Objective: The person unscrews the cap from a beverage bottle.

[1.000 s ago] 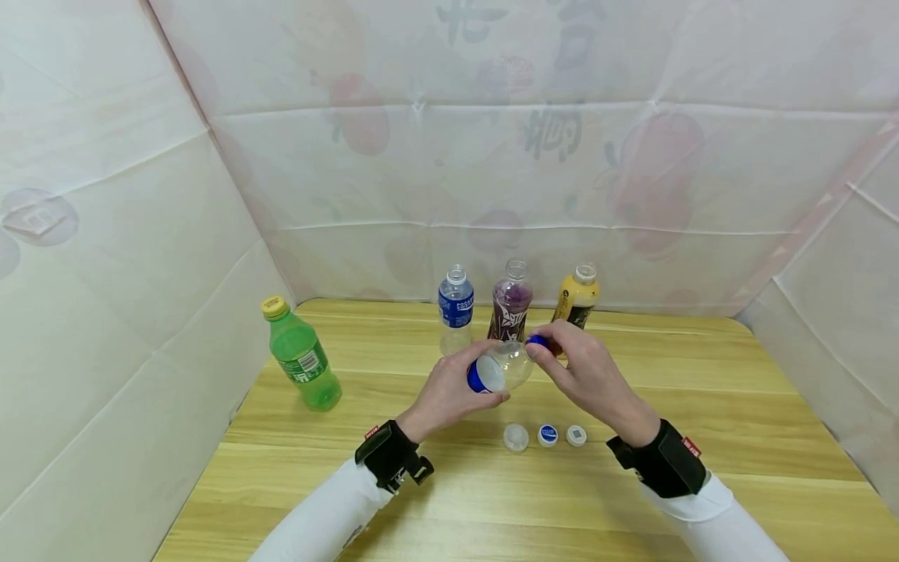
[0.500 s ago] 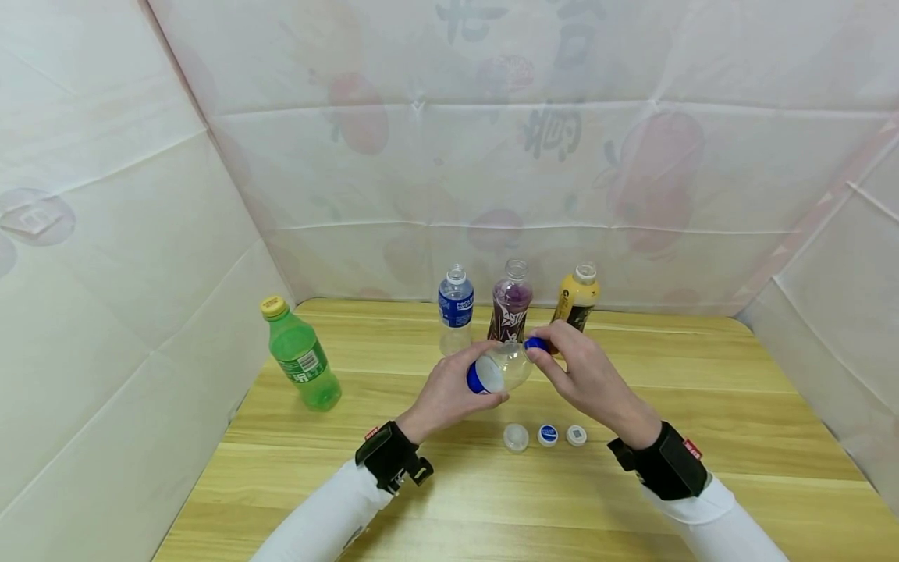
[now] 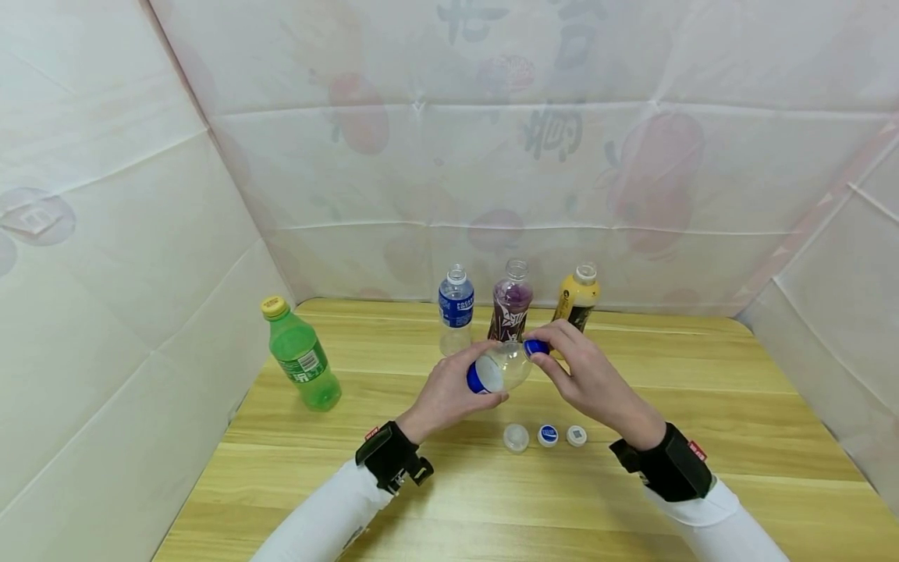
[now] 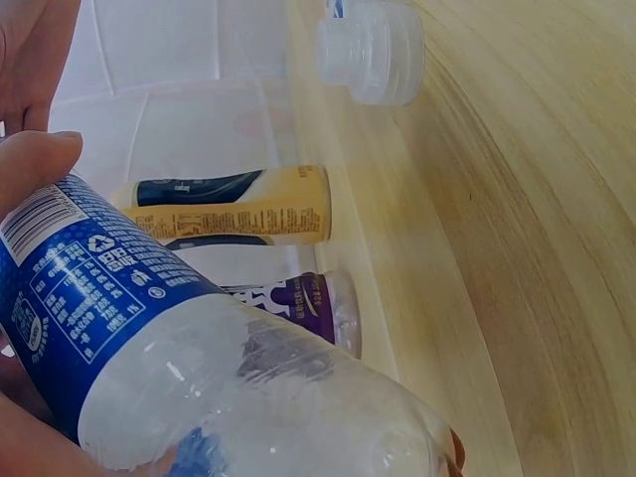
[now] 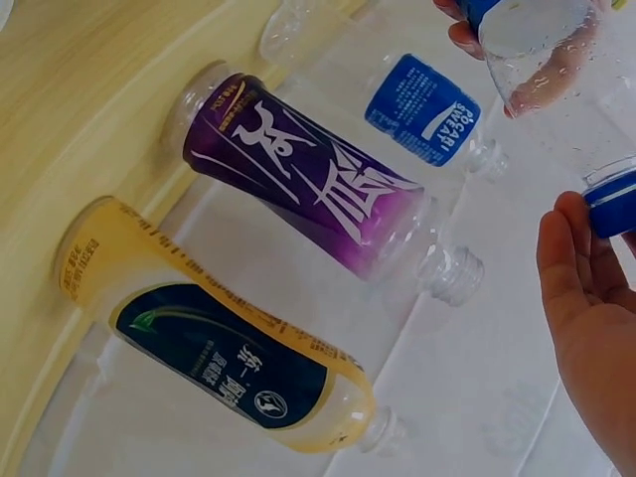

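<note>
My left hand [image 3: 453, 388] grips a clear plastic bottle [image 3: 518, 367] with a blue label, tilted so its neck points toward my right hand. White print and a barcode show on its label [image 4: 89, 283] in the left wrist view. At the bottle's mouth, my right hand [image 3: 588, 378] pinches a blue cap [image 3: 536, 348] between thumb and fingers. From the right wrist, the cap [image 5: 614, 206] appears right at the end of the neck. Droplets cling to the inside of the bottle, which looks drained. Part of its label is hidden by my left fingers.
Behind my hands stand three capless bottles: one blue-labelled [image 3: 456, 308], one purple [image 3: 511, 306], one yellow [image 3: 580, 292]. A green bottle [image 3: 303, 357] with a yellow cap is at left. Three loose caps, one clear [image 3: 516, 438], one blue-and-white [image 3: 548, 435], one white [image 3: 577, 435], lie in front.
My right hand has turned slightly with the blue cap, and more of the cap shows. The wrist has shifted a little right. My left hand and the bottle stay in place.
</note>
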### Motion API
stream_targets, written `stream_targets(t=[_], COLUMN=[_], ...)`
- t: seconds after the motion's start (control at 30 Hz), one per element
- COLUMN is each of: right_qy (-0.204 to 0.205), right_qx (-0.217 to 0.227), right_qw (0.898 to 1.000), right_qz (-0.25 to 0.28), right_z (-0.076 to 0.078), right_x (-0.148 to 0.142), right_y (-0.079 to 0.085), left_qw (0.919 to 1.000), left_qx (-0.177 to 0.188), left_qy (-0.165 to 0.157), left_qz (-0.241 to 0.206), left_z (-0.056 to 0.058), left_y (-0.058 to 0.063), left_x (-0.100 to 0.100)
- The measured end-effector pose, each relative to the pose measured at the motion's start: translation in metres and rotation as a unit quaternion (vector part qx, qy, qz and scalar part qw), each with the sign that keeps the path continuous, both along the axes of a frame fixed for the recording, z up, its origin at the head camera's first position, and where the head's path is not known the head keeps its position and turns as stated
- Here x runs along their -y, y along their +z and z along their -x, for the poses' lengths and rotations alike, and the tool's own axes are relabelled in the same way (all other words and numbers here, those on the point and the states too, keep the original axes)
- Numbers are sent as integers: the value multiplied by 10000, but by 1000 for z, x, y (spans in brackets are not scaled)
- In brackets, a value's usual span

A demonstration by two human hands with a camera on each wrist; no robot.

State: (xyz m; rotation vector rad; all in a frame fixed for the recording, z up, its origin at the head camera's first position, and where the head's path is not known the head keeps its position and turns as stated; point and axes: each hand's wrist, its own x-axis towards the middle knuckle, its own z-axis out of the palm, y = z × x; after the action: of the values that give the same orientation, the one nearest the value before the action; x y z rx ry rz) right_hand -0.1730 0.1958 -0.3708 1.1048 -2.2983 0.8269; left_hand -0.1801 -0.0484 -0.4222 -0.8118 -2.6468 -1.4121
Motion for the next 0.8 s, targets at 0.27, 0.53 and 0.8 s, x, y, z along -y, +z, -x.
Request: stream_targets(t=[0.27,0.53,0.8], right_qy=[212,-108,-945], right_qx=[341,841,492], right_qw=[9988,9928,9887], right_qz=[274,845,1055], right_z=[0,0,2], right_x=[-5,-2,10], right_y=[0,0,-3], left_qw=[9999,9995,9990], left_qx=[-104,-173,-271], left_qy=[67,273,334], left_qz=[105,45,106], left_z=[1,0,-2], left_y=[-1,0,3], left_x=[-1,-6,-9])
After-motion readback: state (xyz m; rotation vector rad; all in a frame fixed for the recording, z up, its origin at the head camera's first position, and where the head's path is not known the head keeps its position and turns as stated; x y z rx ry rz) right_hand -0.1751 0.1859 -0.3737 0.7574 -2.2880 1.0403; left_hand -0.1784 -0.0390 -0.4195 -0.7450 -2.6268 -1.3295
